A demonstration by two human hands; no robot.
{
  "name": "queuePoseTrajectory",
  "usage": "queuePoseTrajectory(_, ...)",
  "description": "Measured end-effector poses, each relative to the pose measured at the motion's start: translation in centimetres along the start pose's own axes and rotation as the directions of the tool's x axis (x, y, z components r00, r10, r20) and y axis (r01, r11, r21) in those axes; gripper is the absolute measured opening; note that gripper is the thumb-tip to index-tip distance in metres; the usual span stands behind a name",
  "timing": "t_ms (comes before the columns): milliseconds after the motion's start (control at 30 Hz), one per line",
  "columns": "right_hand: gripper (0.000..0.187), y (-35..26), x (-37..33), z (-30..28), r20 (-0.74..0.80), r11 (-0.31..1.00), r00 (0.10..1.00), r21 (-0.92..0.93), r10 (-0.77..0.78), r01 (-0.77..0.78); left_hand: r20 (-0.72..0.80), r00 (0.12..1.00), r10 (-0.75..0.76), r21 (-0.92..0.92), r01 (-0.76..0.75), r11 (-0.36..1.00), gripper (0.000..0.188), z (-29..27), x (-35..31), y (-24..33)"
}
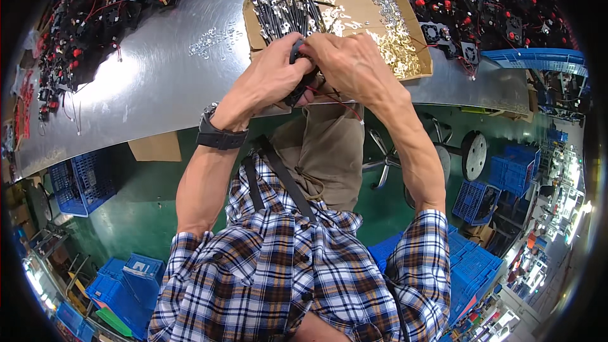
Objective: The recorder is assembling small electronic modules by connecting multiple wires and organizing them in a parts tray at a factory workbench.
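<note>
Along the surface (171,73), I see left hand (276,71) and right hand (349,63) gripping a black part (294,96): fingerwork, seemingly needing steadiness next.

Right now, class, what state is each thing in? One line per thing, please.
Left hand: gripping the dark part
Right hand: curled at the dark part
Dark part: held, mostly hidden
Cardboard tray: open, holding small pieces
Black strips: heaped in the tray
Gold pieces: piled in the tray
Silver pieces: scattered on the table
Wrist strap: fastened
</note>
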State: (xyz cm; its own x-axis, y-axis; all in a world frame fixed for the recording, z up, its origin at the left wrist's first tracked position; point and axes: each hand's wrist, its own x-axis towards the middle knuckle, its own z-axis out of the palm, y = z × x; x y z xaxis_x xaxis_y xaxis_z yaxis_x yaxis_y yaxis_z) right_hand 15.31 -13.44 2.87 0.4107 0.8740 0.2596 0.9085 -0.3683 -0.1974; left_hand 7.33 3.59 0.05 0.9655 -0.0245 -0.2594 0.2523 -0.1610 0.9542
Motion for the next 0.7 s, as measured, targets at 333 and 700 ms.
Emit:
queuePoseTrajectory(333,0.014,-0.4,0.7,0.4,-0.013,0.999,0.999,0.005,-0.051,0.051,-0.069,0.978,0.195,0.095,-0.188,0.978,0.038,-0.1,0.5,-1.9)
queuePoseTrajectory(700,0.025,0.2,0.6,0.8,0.055,0.807,0.95,0.514,0.307,-0.29,-0.005,1.0,-0.023,0.037,0.023,0.999,0.024,-0.1,-0.4,0.2)
